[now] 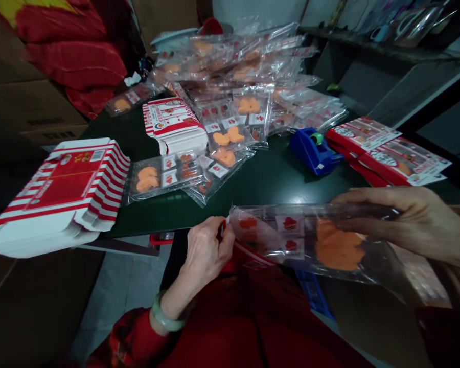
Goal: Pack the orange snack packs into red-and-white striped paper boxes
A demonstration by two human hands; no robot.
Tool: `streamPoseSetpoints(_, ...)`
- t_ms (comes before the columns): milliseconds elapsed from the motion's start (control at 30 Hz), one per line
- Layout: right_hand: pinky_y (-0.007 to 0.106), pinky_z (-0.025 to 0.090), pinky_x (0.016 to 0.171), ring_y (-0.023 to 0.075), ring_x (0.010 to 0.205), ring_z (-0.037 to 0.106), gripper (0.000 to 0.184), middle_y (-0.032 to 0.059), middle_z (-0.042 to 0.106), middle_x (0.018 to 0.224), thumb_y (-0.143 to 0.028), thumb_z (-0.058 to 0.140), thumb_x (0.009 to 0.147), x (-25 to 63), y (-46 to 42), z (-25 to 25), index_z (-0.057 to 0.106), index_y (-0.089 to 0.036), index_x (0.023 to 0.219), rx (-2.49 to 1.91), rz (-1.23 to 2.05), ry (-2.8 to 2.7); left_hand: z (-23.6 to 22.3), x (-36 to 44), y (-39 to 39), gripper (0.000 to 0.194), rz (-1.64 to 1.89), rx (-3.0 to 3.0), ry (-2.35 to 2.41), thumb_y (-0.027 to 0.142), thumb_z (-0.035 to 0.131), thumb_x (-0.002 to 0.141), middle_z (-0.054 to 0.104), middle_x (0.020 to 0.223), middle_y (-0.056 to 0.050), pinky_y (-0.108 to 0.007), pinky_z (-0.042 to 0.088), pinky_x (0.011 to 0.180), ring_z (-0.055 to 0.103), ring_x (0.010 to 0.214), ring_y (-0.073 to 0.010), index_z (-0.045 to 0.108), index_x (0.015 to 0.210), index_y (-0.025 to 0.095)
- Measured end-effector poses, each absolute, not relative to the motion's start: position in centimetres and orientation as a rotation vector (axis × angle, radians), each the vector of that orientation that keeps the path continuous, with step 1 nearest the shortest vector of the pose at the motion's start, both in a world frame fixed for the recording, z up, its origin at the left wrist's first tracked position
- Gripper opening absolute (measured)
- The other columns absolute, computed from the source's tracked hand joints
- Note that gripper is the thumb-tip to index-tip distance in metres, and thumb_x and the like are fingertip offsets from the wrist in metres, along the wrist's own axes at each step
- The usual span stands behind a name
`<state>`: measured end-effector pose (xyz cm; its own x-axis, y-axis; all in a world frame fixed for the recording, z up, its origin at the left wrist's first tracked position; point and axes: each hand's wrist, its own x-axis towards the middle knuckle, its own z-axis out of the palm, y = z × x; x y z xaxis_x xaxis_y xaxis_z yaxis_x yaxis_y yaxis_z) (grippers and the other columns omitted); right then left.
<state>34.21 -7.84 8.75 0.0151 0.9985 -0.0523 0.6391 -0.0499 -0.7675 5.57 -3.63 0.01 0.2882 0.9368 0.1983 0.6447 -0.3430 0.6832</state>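
Observation:
My right hand (402,220) pinches the upper right part of a clear plastic packet (268,230). Orange, nugget-like pieces (339,245) show at the packet's right end, with small printed white sachets and reddish items further left. My left hand (209,250) is closed at the packet's left end, thumb and fingers around the edge of a red and white carton (253,258). Most of that carton is hidden behind the packet and against the red clothing. How far the packet reaches into the carton I cannot tell. A pale green bangle (166,314) circles the left wrist.
Similar packets are heaped (233,66) at the back of the dark green table (272,174). Flat striped cartons are stacked at the left (65,179) and centre (174,122). A blue tape dispenser (314,151) stands right of centre, beside printed cartons (391,153).

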Motion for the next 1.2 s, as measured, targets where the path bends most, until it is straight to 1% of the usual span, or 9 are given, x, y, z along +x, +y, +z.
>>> streamPoseSetpoints(167, 0.027, 0.057, 0.058, 0.0188, 0.070, 0.069, 0.023, 0.0022, 0.074, 0.087, -0.037, 0.066, 0.077, 34.9, -7.6, 9.2, 0.073, -0.030, 0.097, -1.554, 0.714, -1.979, -0.6, 6.0, -3.4, 0.040, 0.912, 1.925, 1.285, 0.031, 0.037, 0.092, 0.035, 0.053, 0.005, -0.022, 0.026, 0.047, 0.032, 0.048, -0.0077, 0.035, 0.054, 0.020)
streamPoseSetpoints(233, 0.026, 0.055, 0.057, 0.0183, 0.071, 0.068, 0.024, 0.0029, 0.072, 0.085, -0.035, 0.062, 0.081, 34.8, -7.2, 9.8, 0.072, -0.030, 0.102, -1.469, 0.681, -2.125, -1.1, 6.3, -3.4, 0.042, 0.966, 1.846, 1.249, 0.032, 0.038, 0.092, 0.031, 0.052, 0.006, -0.022, 0.025, 0.046, 0.029, 0.047, -0.0073, 0.031, 0.053, 0.020)
streamPoseSetpoints(367, 0.022, 0.048, 0.049, 0.0136, 0.058, 0.063, 0.026, 0.0022, 0.065, 0.068, -0.033, 0.056, 0.087, 34.3, -6.2, 10.8, 0.072, -0.024, 0.104, -1.388, 0.734, -2.344, -1.7, 7.0, -3.7, 0.041, 0.988, 1.789, 1.214, 0.034, 0.038, 0.091, 0.038, 0.053, 0.004, -0.022, 0.032, 0.049, 0.036, 0.050, -0.0089, 0.041, 0.054, 0.018)
streamPoseSetpoints(500, 0.022, 0.051, 0.059, 0.0151, 0.069, 0.066, 0.028, 0.0054, 0.072, 0.083, -0.034, 0.055, 0.086, 33.9, -4.7, 11.1, 0.072, -0.017, 0.101, -1.437, 0.867, -2.357, -1.9, 6.8, -4.3, 0.040, 1.009, 1.692, 1.152, 0.036, 0.037, 0.092, 0.053, 0.062, -0.001, -0.024, 0.043, 0.061, 0.051, 0.060, -0.0136, 0.058, 0.066, 0.015)
streamPoseSetpoints(633, 0.017, 0.044, 0.051, 0.0095, 0.058, 0.061, 0.028, 0.0018, 0.072, 0.078, -0.029, 0.055, 0.082, 33.4, -2.8, 11.4, 0.072, -0.014, 0.100, -1.426, 0.932, -2.447, -2.1, 6.4, -4.4, 0.042, 1.065, 1.669, 1.227, 0.040, 0.041, 0.090, 0.049, 0.057, 0.000, -0.024, 0.041, 0.057, 0.048, 0.058, -0.0134, 0.054, 0.057, 0.016)
streamPoseSetpoints(767, 0.016, 0.043, 0.056, 0.0066, 0.059, 0.059, 0.028, -0.0005, 0.071, 0.078, -0.025, 0.055, 0.081, 33.0, -2.2, 12.0, 0.073, -0.013, 0.098, -1.290, 0.844, -2.583, -2.0, 6.4, -4.3, 0.042, 1.100, 1.664, 1.316, 0.038, 0.044, 0.088, 0.041, 0.052, 0.002, -0.023, 0.036, 0.051, 0.038, 0.052, -0.0107, 0.047, 0.051, 0.017)
streamPoseSetpoints(1000, 0.017, 0.041, 0.056, 0.0072, 0.059, 0.058, 0.028, -0.0027, 0.069, 0.076, -0.026, 0.053, 0.083, 32.2, -2.7, 13.3, 0.072, -0.020, 0.103, -1.287, 0.838, -2.658, -2.0, 6.6, -4.5, 0.039, 1.075, 1.630, 1.275, 0.037, 0.042, 0.089, 0.051, 0.057, 0.001, -0.022, 0.038, 0.053, 0.045, 0.054, -0.0112, 0.058, 0.061, 0.015)
streamPoseSetpoints(1067, 0.016, 0.040, 0.055, 0.0063, 0.057, 0.057, 0.027, -0.0036, 0.068, 0.073, -0.026, 0.053, 0.083, 31.8, -2.2, 13.7, 0.073, -0.019, 0.101, -1.251, 0.867, -2.695, -2.1, 6.4, -4.5, 0.036, 1.078, 1.638, 1.264, 0.035, 0.042, 0.089, 0.054, 0.059, 0.000, -0.022, 0.039, 0.054, 0.047, 0.056, -0.0115, 0.062, 0.068, 0.014)
streamPoseSetpoints(1200, 0.015, 0.037, 0.053, 0.0057, 0.056, 0.056, 0.026, -0.0029, 0.067, 0.072, -0.021, 0.051, 0.083, 30.8, -1.5, 13.5, 0.072, -0.016, 0.099, -1.121, 0.791, -2.782, -2.0, 6.4, -4.7, 0.033, 1.105, 1.719, 1.268, 0.030, 0.044, 0.088, 0.051, 0.055, 0.002, -0.021, 0.036, 0.050, 0.043, 0.051, -0.0095, 0.061, 0.064, 0.014)
